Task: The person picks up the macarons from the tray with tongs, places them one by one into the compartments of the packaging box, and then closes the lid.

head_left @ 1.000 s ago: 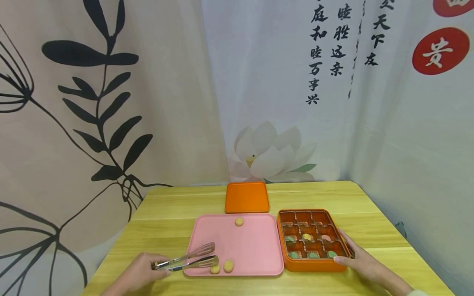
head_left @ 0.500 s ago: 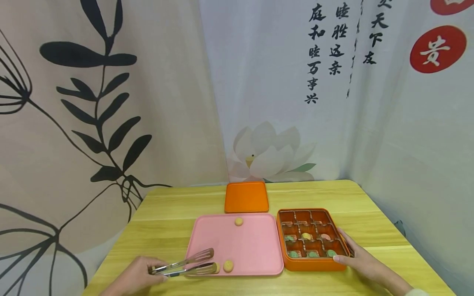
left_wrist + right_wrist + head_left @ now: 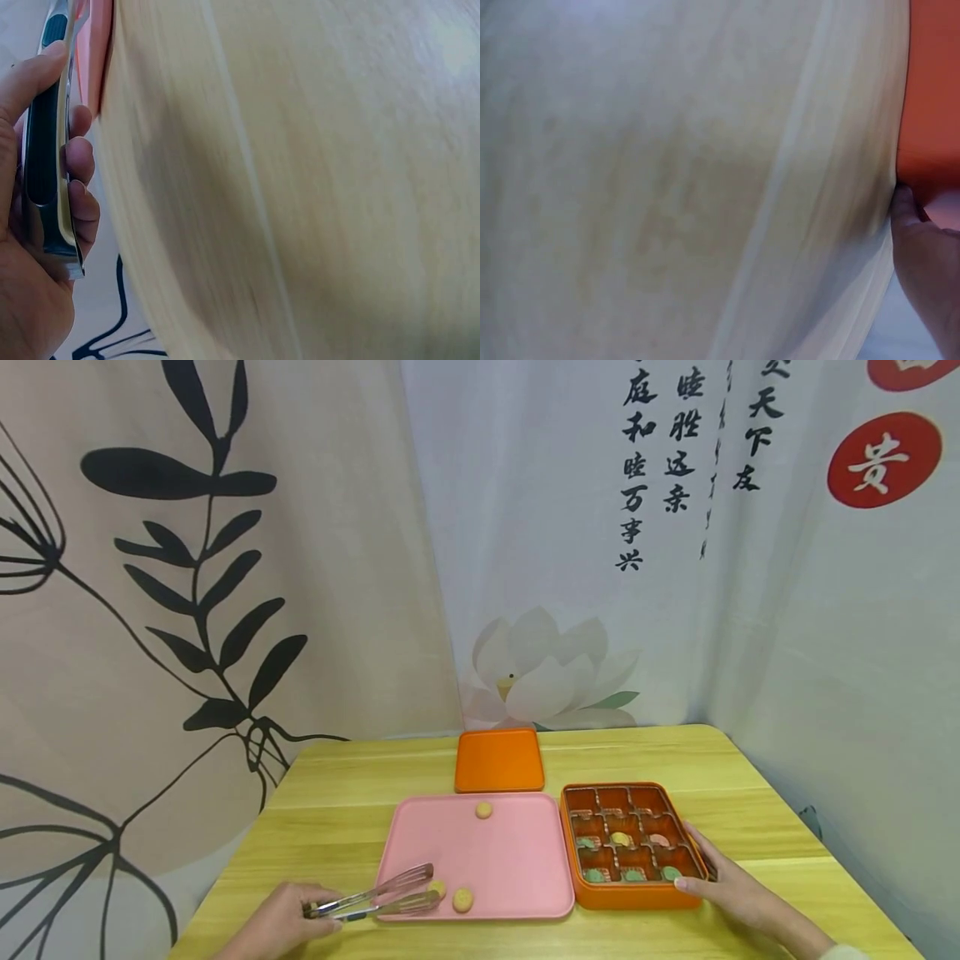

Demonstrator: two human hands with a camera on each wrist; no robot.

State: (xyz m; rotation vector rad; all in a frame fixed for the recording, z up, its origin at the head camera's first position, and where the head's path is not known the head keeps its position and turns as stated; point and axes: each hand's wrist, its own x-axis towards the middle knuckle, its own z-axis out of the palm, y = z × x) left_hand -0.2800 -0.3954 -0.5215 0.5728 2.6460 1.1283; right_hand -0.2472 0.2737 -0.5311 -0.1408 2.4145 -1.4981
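Note:
My left hand (image 3: 288, 918) grips metal tongs (image 3: 405, 904) by the handle, thumb on its dark side panel (image 3: 42, 150) in the left wrist view. The spread tong ends reach over the front left of a pink tray (image 3: 517, 860). Between them shows a round yellow cookie (image 3: 437, 888), partly covered by the lower arm. A second cookie (image 3: 462, 900) lies just right of the tips. My right hand (image 3: 738, 893) holds the near right corner of an orange box (image 3: 637, 897), thumb at the front and fingers along the side.
Clear dividers split the box into compartments; several hold green pieces, one a yellow piece (image 3: 621, 839), one a pink piece (image 3: 660, 841). Another cookie (image 3: 483, 810) sits at the tray's far edge. An orange lid (image 3: 499, 760) lies behind the tray. Printed curtains (image 3: 360, 568) hang behind the table.
The tongs have shifted slightly left and toward me. The cookie that was under the lower arm now shows between the two arms. My right hand stays on the box.

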